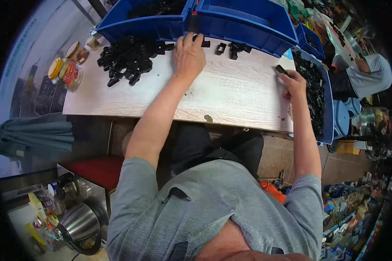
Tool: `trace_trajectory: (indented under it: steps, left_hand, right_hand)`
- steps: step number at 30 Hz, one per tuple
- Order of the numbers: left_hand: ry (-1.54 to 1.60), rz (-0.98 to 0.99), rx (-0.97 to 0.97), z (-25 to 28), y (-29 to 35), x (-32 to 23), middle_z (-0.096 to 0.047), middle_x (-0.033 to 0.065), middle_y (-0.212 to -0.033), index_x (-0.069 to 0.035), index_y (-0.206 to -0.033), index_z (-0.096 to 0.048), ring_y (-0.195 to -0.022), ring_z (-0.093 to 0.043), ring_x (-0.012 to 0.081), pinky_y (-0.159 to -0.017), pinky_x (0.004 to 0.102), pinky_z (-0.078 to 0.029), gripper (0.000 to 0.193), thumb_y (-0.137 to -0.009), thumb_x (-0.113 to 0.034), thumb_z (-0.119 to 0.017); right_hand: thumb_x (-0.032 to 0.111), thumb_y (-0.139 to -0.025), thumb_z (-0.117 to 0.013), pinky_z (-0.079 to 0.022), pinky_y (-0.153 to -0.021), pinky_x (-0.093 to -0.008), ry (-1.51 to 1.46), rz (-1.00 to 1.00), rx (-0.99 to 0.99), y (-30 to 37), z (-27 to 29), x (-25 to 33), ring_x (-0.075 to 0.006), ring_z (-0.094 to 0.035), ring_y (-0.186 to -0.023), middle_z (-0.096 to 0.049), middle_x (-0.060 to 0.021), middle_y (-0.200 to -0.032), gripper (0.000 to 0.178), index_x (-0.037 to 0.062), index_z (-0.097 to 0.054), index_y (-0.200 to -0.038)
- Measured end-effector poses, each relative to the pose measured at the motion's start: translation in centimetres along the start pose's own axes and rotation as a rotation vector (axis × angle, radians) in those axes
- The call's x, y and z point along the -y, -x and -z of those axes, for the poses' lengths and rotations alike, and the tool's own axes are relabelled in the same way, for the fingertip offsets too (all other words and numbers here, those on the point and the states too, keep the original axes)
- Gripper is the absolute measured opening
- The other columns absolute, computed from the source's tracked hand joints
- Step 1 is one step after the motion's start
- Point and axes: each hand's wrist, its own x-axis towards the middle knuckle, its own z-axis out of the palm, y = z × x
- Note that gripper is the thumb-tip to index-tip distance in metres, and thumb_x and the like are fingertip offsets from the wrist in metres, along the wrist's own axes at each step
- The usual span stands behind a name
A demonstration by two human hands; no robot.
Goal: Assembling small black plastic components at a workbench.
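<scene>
My left hand [190,57] reaches to the far side of the white wooden table [239,91], by the blue bins. Its fingers are bent down around a small black plastic part [204,44], which sticks out to their right; the fingertips are partly hidden. At the table's right end, my right hand [295,83] pinches another black plastic part [281,69] between thumb and fingers. Between the hands, near the back edge, lie a square black frame-like piece [221,48] and several black parts [236,49]. A large heap of black parts [128,58] spreads left of my left hand.
Along the back stand a left blue bin [148,27] holding black parts and a right blue bin [248,28]. A long blue crate [329,104] full of black parts adjoins the table's right end. Jars [69,74] stand at the left edge. Another person [368,76] sits far right.
</scene>
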Motion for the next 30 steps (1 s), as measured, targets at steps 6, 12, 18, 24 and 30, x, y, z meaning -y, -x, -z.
trace_trajectory:
  steps: [6, 12, 18, 24, 30]
  left_hand:
    - [-0.05, -0.055, 0.197, -1.7, -1.3, 2.2, -0.067, 0.0112, -0.123, -0.008, -0.113, -0.073, -0.109, -0.062, 0.0345, -0.092, 0.0474, -0.051, 0.028, -0.089, -0.015, -0.06]
    - [0.139, -0.112, 0.293, -0.4, 0.8, -2.0, -0.068, 0.0121, -0.122, -0.008, -0.109, -0.073, -0.106, -0.063, 0.0341, -0.093, 0.0457, -0.051, 0.026, -0.087, -0.013, -0.061]
    - [0.225, -0.132, 0.317, -0.6, -0.8, -1.8, -0.069, 0.0123, -0.117, -0.009, -0.113, -0.072, -0.111, -0.062, 0.0348, -0.095, 0.0467, -0.051, 0.031, -0.086, -0.007, -0.056]
    - [0.065, -0.237, 0.473, -0.6, -1.0, -1.9, -0.072, 0.0135, -0.103, -0.008, -0.108, -0.071, -0.097, -0.068, 0.0366, -0.081, 0.0497, -0.056, 0.027, -0.086, -0.003, -0.055]
    - [0.735, 0.205, 0.415, 1.5, 0.8, -4.7, -0.072, 0.0192, -0.116, -0.006, -0.129, -0.064, -0.102, -0.07, 0.0258, -0.086, 0.038, -0.057, 0.039, -0.091, -0.017, -0.065]
  right_hand:
    - [0.02, -0.085, -0.08, -0.051, -0.047, -0.0348, -0.138, -0.166, -0.439, -3.9, 6.1, -4.1, -0.0166, -0.05, -0.046, -0.052, -0.0025, -0.064, 0.029, 0.0059, -0.07, -0.108]
    - [0.022, -0.086, -0.078, -0.056, -0.05, -0.0371, -0.347, -0.112, -0.29, -0.7, 7.3, -3.0, -0.016, -0.052, -0.047, -0.049, 0.0004, -0.059, 0.027, 0.0076, -0.07, -0.108]
    - [0.021, -0.084, -0.079, -0.054, -0.045, -0.0359, -0.452, -0.064, -0.027, 2.8, 3.5, -1.5, -0.0158, -0.055, -0.045, -0.057, -0.0029, -0.064, 0.025, 0.0058, -0.069, -0.101]
    - [0.023, -0.085, -0.078, -0.056, -0.05, -0.0345, -0.39, -0.136, 0.142, 5.8, -1.0, 0.5, -0.0141, -0.051, -0.046, -0.044, 0.0012, -0.055, 0.031, 0.0057, -0.066, -0.108]
    - [0.027, -0.085, -0.08, -0.055, -0.046, -0.0347, -0.34, -0.138, 0.32, 8.9, -5.5, 3.3, -0.0149, -0.052, -0.045, -0.046, 0.0006, -0.055, 0.035, 0.0075, -0.067, -0.111]
